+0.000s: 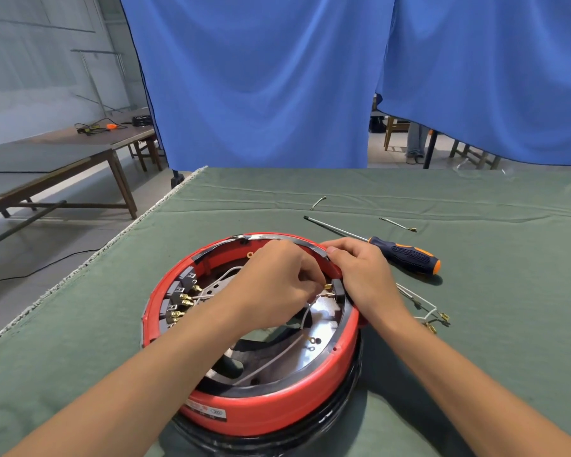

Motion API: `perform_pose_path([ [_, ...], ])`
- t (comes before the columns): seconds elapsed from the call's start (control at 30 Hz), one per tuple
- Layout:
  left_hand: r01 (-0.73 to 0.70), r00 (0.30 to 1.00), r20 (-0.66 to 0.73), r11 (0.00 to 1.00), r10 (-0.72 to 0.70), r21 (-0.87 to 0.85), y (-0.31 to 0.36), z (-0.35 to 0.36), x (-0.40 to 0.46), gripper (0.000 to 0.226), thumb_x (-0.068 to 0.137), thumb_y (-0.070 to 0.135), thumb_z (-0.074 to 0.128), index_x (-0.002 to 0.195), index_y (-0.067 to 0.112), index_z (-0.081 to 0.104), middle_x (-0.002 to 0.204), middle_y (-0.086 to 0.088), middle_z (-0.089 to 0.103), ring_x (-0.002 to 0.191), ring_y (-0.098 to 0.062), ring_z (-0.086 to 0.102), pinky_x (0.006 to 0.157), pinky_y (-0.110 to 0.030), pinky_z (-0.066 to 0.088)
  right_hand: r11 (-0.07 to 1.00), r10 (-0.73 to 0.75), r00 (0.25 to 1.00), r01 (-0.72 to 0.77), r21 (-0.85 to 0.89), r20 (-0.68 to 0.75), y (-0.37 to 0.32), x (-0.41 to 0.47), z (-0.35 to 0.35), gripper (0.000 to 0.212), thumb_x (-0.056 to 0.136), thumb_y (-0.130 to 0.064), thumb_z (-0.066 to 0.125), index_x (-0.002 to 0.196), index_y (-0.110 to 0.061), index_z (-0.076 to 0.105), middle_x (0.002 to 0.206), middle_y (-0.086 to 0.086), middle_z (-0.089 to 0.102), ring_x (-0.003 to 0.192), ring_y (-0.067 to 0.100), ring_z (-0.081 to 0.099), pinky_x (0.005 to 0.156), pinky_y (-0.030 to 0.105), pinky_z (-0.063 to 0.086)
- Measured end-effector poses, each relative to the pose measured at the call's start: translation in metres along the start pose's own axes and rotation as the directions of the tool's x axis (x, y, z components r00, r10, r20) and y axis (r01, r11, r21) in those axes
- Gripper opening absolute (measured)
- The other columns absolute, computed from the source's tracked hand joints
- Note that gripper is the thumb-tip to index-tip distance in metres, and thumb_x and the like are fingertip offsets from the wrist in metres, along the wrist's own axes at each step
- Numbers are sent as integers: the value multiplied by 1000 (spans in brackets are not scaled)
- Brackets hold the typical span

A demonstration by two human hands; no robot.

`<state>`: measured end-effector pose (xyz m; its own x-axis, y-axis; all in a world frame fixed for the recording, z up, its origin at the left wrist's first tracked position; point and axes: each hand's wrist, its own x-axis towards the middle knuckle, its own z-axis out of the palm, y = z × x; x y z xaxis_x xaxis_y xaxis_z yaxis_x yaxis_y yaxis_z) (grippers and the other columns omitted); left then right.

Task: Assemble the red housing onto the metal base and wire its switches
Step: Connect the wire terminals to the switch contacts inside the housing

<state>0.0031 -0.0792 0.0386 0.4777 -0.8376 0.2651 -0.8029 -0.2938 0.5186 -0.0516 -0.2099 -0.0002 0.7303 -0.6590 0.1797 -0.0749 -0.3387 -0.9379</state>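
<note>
Red housing (pixel 261 413) seated on metal base (pixel 323 328): left hand (pixel 274 285) reaches inside, fingers curled, apparently pinching a brass terminal at the right-rim switch (pixel 338 291), right hand (pixel 363 275) gripping the rim alongside; push the terminal on straight, bracing the rim; front label (pixel 206 411) illegible.

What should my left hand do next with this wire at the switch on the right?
Probably push the brass connector onto the switch: the left hand pinches the wire there, while the right hand steadies the red housing.
</note>
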Motion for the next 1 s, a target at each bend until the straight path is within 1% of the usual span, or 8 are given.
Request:
perform_pose_path([
  [0.2,-22,1000,4,999,22,-38,-1,2,5,16,69,-5,59,67,4,73,62,-9,67,61,-24,59,59,-38,45,1000,-23,1000,23,-6,-6,0,2,1,21,90,-14,53,83,-22,71,83,-3,71,85,18,64,81,36,51],
  [0.3,-4,1000,8,998,5,-69,-2,2,4,17,70,-6,58,66,3,71,61,-8,66,53,-16,54,57,-35,45,1000,-14,1000,14,12,-9,0,2,1,21,89,-14,54,81,-23,71,82,-4,71,84,18,65,82,38,51],
  [0.43,30,999,-9,998,-31,-59,1,2,0,21,74,-2,58,71,10,75,55,14,61,55,-1,54,54,-13,40,1000,-5,1000,4,31,8,-1,-1,-1,19,89,-13,55,86,-18,73,86,-1,73,87,20,66,86,42,51],
  [0.57,-7,997,-71,1000,7,6,3,-1,-7,30,73,0,53,84,14,77,79,6,73,75,-8,63,73,-26,49,999,-28,999,28,16,19,-4,-4,-4,20,89,-12,56,83,-21,73,85,-3,73,87,18,67,86,40,51],
  [0.7,-22,972,-229,992,50,122,-4,-4,-11,32,76,2,52,97,14,73,91,2,70,93,-15,54,83,-33,46,998,-59,998,59,-16,-5,-6,-8,-7,18,86,-13,60,78,-25,71,82,-6,72,85,15,66,82,33,51],
  [0.83,-7,993,-108,929,51,370,-14,-1,-4,47,89,24,49,136,26,47,133,6,50,125,-14,35,104,-25,26,995,-87,996,88,-47,26,-7,-7,-13,16,85,-15,63,76,-26,71,78,-8,72,79,10,66,76,27,49],
  [0.9,25,999,-53,904,-2,427,-21,0,2,48,96,34,41,144,32,35,145,8,39,133,-14,29,107,-27,21,994,-93,994,96,-59,50,-6,-2,-15,14,84,-14,64,78,-23,72,77,-8,72,76,6,65,72,21,49],
  [1.0,42,999,-17,883,-38,468,-31,-2,12,45,100,39,34,145,36,32,151,9,33,137,-14,28,110,-31,19,990,-85,993,94,-104,85,-7,13,-16,15,84,-14,64,73,-23,70,68,-11,69,65,0,61,60,11,45],
])
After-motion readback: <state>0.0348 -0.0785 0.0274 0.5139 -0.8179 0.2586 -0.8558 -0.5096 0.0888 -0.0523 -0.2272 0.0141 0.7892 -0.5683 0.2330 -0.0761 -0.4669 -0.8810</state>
